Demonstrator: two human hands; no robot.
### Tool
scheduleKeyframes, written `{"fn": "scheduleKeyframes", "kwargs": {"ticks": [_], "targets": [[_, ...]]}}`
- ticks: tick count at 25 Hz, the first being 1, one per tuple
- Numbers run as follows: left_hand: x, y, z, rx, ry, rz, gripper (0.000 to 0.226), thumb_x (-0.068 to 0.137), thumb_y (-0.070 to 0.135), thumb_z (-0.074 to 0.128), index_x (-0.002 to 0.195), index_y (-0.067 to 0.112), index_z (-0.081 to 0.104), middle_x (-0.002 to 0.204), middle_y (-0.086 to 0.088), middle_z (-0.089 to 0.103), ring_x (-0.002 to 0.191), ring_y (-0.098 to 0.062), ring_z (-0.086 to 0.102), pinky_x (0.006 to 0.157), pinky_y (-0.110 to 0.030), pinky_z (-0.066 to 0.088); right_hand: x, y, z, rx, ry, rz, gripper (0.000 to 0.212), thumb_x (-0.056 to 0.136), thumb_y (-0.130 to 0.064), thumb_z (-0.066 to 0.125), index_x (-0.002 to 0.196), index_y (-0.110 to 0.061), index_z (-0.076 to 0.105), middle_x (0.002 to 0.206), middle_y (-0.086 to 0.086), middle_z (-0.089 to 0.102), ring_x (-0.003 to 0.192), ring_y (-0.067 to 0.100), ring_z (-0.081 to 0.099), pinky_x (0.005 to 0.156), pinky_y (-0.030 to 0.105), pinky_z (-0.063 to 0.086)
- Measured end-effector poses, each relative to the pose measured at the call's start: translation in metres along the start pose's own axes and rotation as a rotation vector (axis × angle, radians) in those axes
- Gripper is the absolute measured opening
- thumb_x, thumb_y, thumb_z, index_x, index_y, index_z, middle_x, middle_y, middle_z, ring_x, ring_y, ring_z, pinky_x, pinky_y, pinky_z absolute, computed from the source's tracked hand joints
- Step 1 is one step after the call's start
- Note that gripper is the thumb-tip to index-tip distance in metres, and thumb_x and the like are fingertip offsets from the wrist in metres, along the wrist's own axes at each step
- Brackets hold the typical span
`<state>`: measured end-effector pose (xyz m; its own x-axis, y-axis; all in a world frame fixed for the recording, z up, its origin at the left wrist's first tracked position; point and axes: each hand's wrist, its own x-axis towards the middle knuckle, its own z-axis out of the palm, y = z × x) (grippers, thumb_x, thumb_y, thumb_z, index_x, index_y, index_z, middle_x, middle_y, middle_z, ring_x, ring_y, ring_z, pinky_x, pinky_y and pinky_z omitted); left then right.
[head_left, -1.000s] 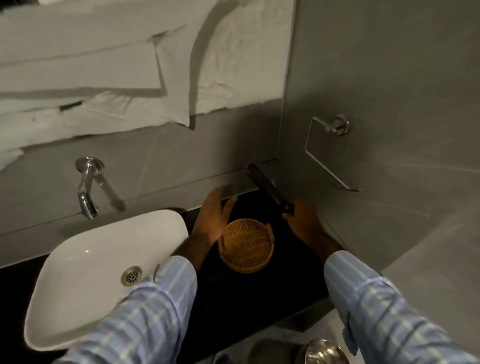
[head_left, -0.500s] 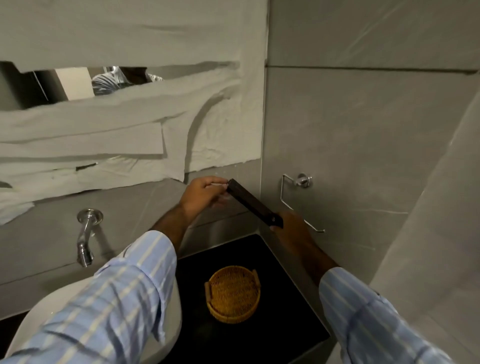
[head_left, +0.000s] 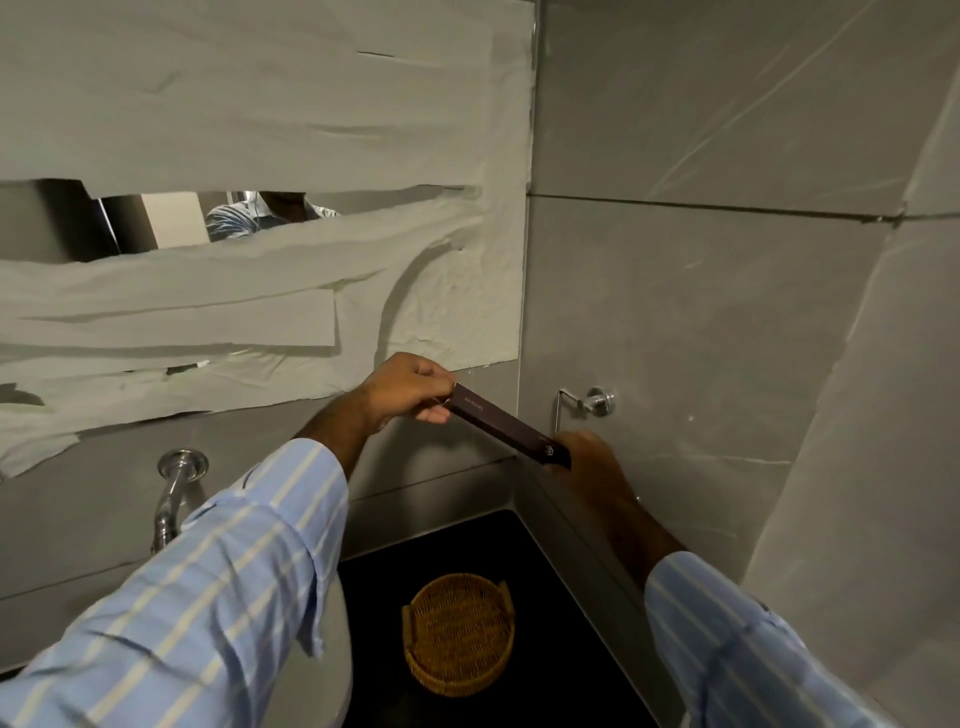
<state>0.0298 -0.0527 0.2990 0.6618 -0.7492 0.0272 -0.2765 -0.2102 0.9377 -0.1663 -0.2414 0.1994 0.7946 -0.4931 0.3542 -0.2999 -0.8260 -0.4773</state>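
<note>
We note a long slim dark-brown cardboard box (head_left: 498, 418) held in the air in the wall corner, well above the black counter (head_left: 566, 613). It slants down from left to right.

The left hand (head_left: 410, 389) has its fingers curled, and thumb and fingertips pinch the box's upper end, where an end flap would sit. The right hand (head_left: 589, 460) is wrapped round the lower end. It is blurred, so we cannot make out each finger, but the box plainly sits in its grip.

We read this as one hand steadying the body while the other works the end open. The downward slant should keep any contents from sliding out towards the pinching fingers.

A round woven wicker basket (head_left: 460, 631) stands on the counter below, apart from both hands. We judge it the likely home for the box or its contents.

A chrome wall ring (head_left: 597, 401) hangs just behind the right hand.
</note>
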Motion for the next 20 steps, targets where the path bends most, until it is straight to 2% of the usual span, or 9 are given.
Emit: {"fn": "scheduleKeyframes", "kwargs": {"ticks": [4,7,10,12,13,14,15,17,20], "targets": [[0.001,0.008,0.004,0.185,0.075,0.055,0.011,0.086,0.011,0.068,0.093,0.007,0.075,0.089,-0.013,0.076,0.071,-0.022,0.077,0.058,-0.025,0.061,0.004,0.002,0.0,-0.024,-0.009,-0.03,0.029,0.091,-0.015,0.064,0.119,-0.007,0.064,0.113,0.015,0.061,0.103,0.027,0.057,0.084,0.024,0.037],[0.0,0.009,0.006,0.028,0.176,0.009,0.016,0.088,0.015,0.064,0.089,0.003,0.075,0.087,-0.017,0.077,0.068,-0.027,0.077,0.055,-0.028,0.062,0.009,0.006,0.003,-0.016,-0.011,-0.037,0.028,0.09,-0.015,0.066,0.116,-0.007,0.066,0.11,0.016,0.063,0.1,0.028,0.058,0.081,0.023,0.036],[-0.003,0.009,0.01,-0.105,0.106,0.002,0.02,0.084,0.02,0.074,0.093,0.003,0.075,0.086,-0.019,0.078,0.073,-0.029,0.077,0.059,-0.03,0.063,0.014,0.008,0.012,0.021,-0.007,-0.034,0.028,0.089,-0.02,0.068,0.115,-0.009,0.068,0.107,0.014,0.066,0.098,0.027,0.061,0.079,0.023,0.037],[-0.004,0.009,0.01,-0.135,0.12,0.03,0.021,0.078,0.016,0.081,0.094,0.003,0.076,0.087,-0.019,0.078,0.076,-0.029,0.077,0.062,-0.029,0.063,0.016,0.002,0.02,0.146,0.014,0.109,0.03,0.087,-0.029,0.07,0.113,-0.013,0.066,0.104,0.009,0.07,0.087,0.018,0.066,0.072,0.019,0.045],[-0.004,0.009,0.009,-0.16,0.156,0.042,0.021,0.078,0.014,0.081,0.094,0.002,0.076,0.087,-0.019,0.078,0.076,-0.028,0.077,0.062,-0.029,0.063,0.015,-0.003,0.022,0.333,0.0,0.28,0.036,0.085,-0.035,0.071,0.113,-0.013,0.064,0.101,0.007,0.071,0.08,0.013,0.067,0.063,0.017,0.049],[-0.003,0.008,0.009,-0.19,0.193,0.054,0.02,0.078,0.014,0.081,0.093,0.002,0.076,0.087,-0.018,0.078,0.076,-0.027,0.077,0.062,-0.028,0.063,0.016,-0.01,0.023,0.643,-0.056,0.48,0.043,0.084,-0.039,0.074,0.114,-0.012,0.062,0.102,0.008,0.071,0.081,0.014,0.07,0.057,0.018,0.054],[-0.004,0.006,0.01,-0.218,0.215,0.063,0.019,0.078,0.014,0.081,0.093,0.002,0.076,0.087,-0.018,0.078,0.077,-0.027,0.077,0.062,-0.027,0.062,0.016,-0.019,0.024,1.014,-0.149,0.622,0.047,0.083,-0.039,0.075,0.116,-0.009,0.06,0.105,0.014,0.07,0.089,0.022,0.073,0.061,0.024,0.06],[-0.006,0.003,0.016,-0.252,0.207,0.064,0.021,0.079,0.013,0.081,0.094,0.0,0.075,0.087,-0.018,0.078,0.078,-0.026,0.077,0.062,-0.026,0.062,0.019,-0.035,0.025,1.587,-0.243,0.703,0.044,0.087,-0.032,0.073,0.114,0.001,0.059,0.11,0.027,0.069,0.104,0.038,0.07,0.073,0.039,0.064],[-0.01,-0.006,0.024,-0.357,0.124,0.029,0.023,0.084,0.01,0.075,0.102,-0.005,0.071,0.095,-0.023,0.076,0.086,-0.031,0.076,0.069,-0.031,0.063,0.028,-0.056,0.023,1.943,-0.146,0.652,0.029,0.093,-0.017,0.066,0.111,0.006,0.061,0.09,0.028,0.076,0.08,0.033,0.077,0.076,0.043,0.063]]}}
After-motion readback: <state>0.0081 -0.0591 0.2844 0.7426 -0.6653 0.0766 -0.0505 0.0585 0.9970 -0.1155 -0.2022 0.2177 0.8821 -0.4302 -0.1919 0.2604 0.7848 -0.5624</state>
